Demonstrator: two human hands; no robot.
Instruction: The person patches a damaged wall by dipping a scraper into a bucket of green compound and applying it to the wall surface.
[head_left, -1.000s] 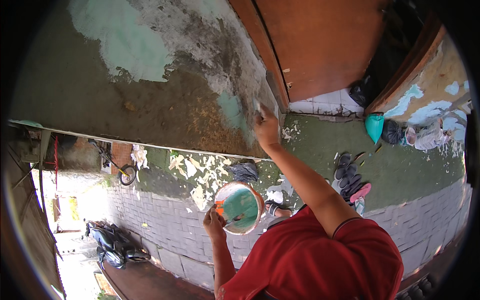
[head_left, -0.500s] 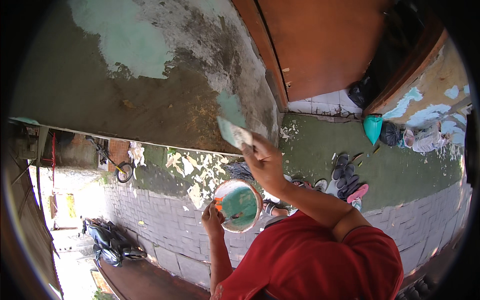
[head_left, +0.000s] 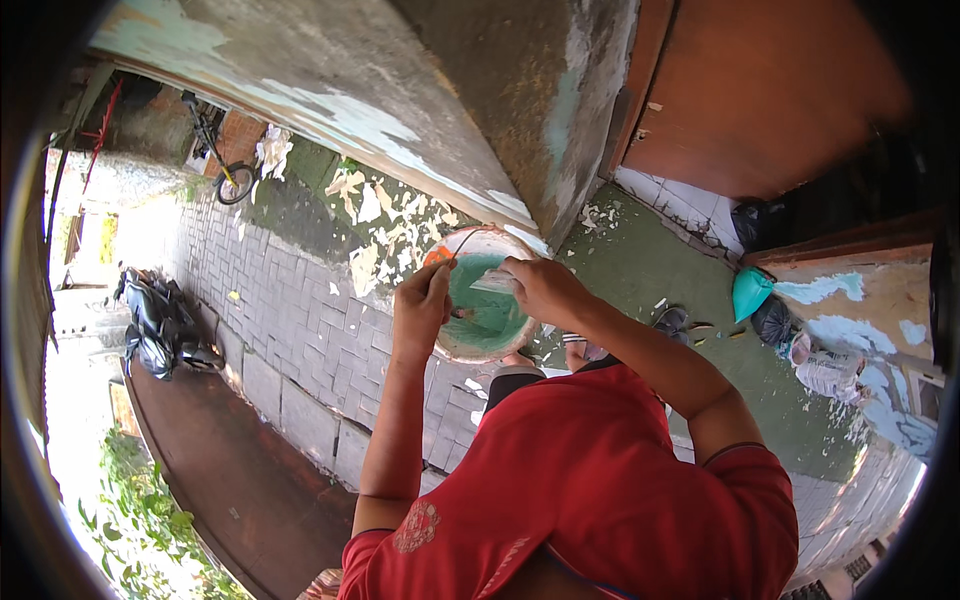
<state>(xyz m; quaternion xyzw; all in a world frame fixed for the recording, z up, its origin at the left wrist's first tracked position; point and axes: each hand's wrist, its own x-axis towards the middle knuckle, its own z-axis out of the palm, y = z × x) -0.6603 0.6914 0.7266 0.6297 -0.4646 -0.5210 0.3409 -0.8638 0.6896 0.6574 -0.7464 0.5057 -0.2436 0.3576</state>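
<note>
A round white bucket [head_left: 470, 352] holds wet green paste [head_left: 490, 325], smeared up its inner wall. My left hand [head_left: 424, 300] is closed at the bucket's left rim, gripping its thin wire handle [head_left: 462, 243]. Over the bucket's mouth, my right hand [head_left: 548, 290] pinches a flat, pale scraper blade [head_left: 492, 283], which dips toward the paste. Beside the left fingers an orange patch [head_left: 438, 257] shows at the rim; I cannot tell whether it belongs to a tool. A small dark-tipped object [head_left: 462, 313] rests in the paste.
Ahead stands a patchy plastered wall corner [head_left: 480, 130], with a brown door [head_left: 770, 90] to its right. Peeled paint flakes [head_left: 385, 225] litter the ground. Bags [head_left: 752, 292] lie by the right wall. A motorbike [head_left: 160, 320] and a bicycle wheel [head_left: 235, 184] are at left.
My right hand has brought the scraper down from in front of the wall into the bucket's mouth. The view has turned, and the bucket appears higher in it. My left hand stays at the rim.
</note>
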